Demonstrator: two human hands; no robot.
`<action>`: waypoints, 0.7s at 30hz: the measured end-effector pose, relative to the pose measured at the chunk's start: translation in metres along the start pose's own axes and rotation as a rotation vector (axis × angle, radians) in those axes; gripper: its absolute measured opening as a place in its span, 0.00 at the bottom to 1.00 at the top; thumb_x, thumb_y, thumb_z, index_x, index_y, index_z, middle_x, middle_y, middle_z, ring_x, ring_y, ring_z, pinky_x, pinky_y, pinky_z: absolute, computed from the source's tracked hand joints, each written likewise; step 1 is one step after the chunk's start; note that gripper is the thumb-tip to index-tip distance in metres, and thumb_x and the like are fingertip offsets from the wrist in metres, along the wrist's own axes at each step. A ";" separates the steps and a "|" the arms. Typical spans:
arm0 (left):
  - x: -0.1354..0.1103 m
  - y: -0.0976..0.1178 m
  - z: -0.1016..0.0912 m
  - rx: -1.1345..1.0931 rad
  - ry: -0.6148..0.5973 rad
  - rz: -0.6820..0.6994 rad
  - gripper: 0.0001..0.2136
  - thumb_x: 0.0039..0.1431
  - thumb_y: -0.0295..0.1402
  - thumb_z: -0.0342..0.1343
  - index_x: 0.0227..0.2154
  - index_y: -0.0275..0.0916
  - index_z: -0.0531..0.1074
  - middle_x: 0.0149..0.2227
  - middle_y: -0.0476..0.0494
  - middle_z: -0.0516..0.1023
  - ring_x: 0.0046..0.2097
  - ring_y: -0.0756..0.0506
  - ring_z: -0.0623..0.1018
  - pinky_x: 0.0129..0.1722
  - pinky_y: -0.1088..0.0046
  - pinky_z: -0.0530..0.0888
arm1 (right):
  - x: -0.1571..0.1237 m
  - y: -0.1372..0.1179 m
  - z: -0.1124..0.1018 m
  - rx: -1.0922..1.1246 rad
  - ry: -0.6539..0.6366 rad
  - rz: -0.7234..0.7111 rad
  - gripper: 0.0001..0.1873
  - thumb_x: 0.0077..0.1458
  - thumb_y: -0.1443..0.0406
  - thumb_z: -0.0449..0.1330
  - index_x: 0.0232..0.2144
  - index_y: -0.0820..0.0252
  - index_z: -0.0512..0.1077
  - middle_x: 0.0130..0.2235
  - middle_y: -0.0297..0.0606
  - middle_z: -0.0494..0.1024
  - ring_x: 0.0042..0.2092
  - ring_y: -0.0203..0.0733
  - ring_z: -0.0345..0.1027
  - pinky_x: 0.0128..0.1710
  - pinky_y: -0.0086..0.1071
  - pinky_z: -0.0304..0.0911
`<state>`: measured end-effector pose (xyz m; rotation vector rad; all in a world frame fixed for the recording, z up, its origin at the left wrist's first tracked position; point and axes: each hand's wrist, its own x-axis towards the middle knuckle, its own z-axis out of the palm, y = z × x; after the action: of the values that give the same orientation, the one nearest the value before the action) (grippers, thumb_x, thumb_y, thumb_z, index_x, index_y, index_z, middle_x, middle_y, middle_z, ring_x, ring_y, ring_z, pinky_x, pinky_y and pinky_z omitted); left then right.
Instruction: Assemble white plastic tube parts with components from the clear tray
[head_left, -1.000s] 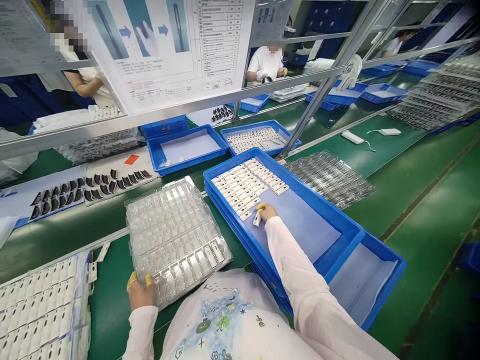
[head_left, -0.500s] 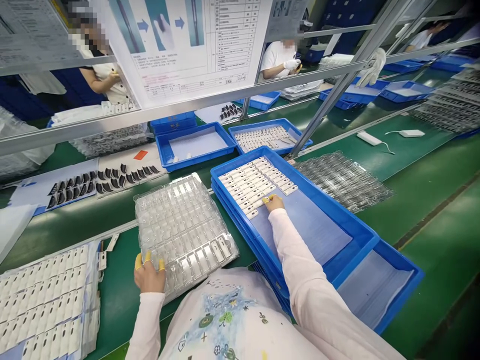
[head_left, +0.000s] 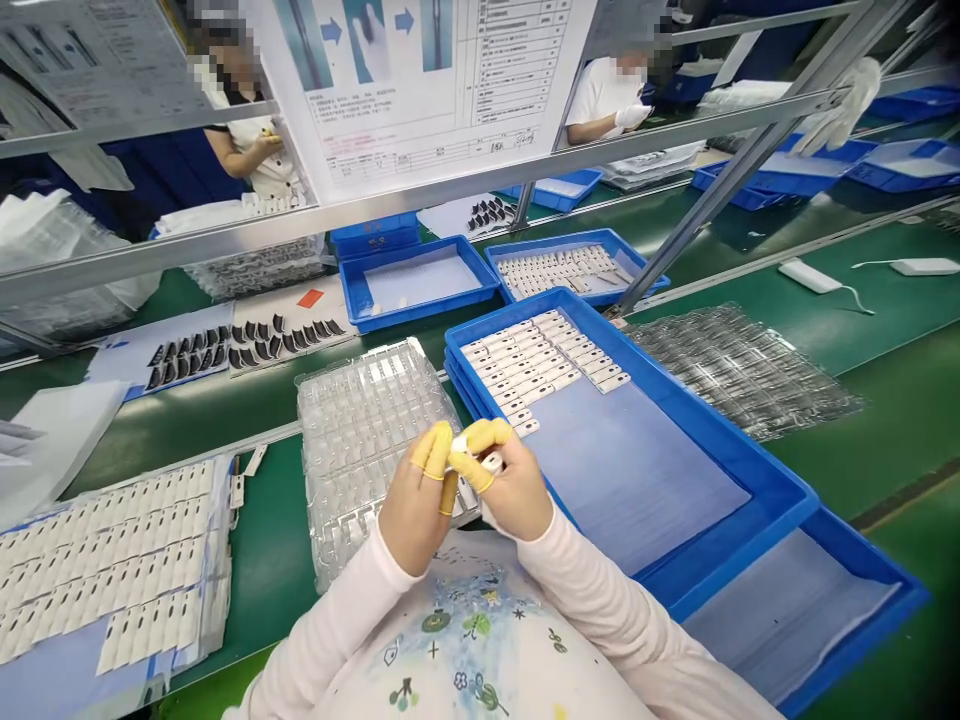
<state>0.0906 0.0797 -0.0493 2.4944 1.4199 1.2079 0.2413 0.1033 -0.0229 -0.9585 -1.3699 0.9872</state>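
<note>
Above the near edge of a clear plastic blister tray (head_left: 367, 430), my two hands meet in front of my body. My right hand (head_left: 521, 490) is closed around a small white plastic part (head_left: 493, 462), mostly covered by the fingers. The fingertips of my left hand (head_left: 416, 505) pinch together at the part's other end. Yellow finger cots cover several fingertips on both hands. To the right, a blue tray (head_left: 690, 413) holds rows of white plastic parts (head_left: 510, 375), each with a dark oval slot, on a paper liner.
At the left lie stacked rows of white parts (head_left: 112, 545). Dark curved pieces (head_left: 187, 355) rest on sheets behind. More blue trays (head_left: 420, 320) stand at the back, below a metal rail (head_left: 225, 240) with a hung instruction sheet (head_left: 442, 130). Empty clear trays (head_left: 742, 370) are on the right.
My right hand has come back from the blue tray with a white plastic part. My left hand has left the blister tray's edge and joined it. The view has shifted slightly.
</note>
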 end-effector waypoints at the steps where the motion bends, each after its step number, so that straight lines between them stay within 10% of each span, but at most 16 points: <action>1: 0.002 0.003 -0.003 -0.020 -0.013 0.005 0.31 0.69 0.26 0.48 0.71 0.42 0.44 0.58 0.30 0.73 0.61 0.39 0.73 0.56 0.56 0.75 | -0.002 -0.004 0.006 0.047 -0.021 -0.002 0.15 0.55 0.56 0.66 0.29 0.55 0.65 0.32 0.32 0.73 0.33 0.37 0.69 0.36 0.33 0.67; 7: -0.006 0.020 -0.036 -0.429 -0.158 -0.427 0.20 0.69 0.35 0.50 0.61 0.42 0.61 0.54 0.34 0.77 0.54 0.38 0.78 0.52 0.58 0.75 | -0.006 -0.012 0.016 0.277 -0.032 -0.019 0.16 0.60 0.51 0.62 0.43 0.52 0.66 0.32 0.30 0.69 0.24 0.32 0.60 0.24 0.30 0.63; 13: -0.007 0.040 -0.048 -0.944 -0.390 -0.685 0.19 0.70 0.40 0.48 0.60 0.42 0.58 0.56 0.37 0.73 0.55 0.41 0.74 0.58 0.59 0.68 | -0.008 -0.019 0.027 0.529 -0.009 -0.088 0.10 0.66 0.55 0.56 0.47 0.47 0.63 0.23 0.22 0.56 0.18 0.30 0.48 0.18 0.27 0.57; 21: -0.006 0.040 -0.050 -1.305 -0.248 -0.835 0.20 0.65 0.47 0.56 0.54 0.45 0.62 0.41 0.48 0.70 0.35 0.51 0.74 0.39 0.69 0.74 | -0.001 0.003 0.013 0.076 0.039 -0.341 0.05 0.64 0.61 0.58 0.42 0.52 0.73 0.33 0.36 0.74 0.31 0.39 0.67 0.29 0.35 0.65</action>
<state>0.0855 0.0351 -0.0030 0.9680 0.8867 1.0060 0.2281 0.1031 -0.0264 -0.6560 -1.3970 0.7521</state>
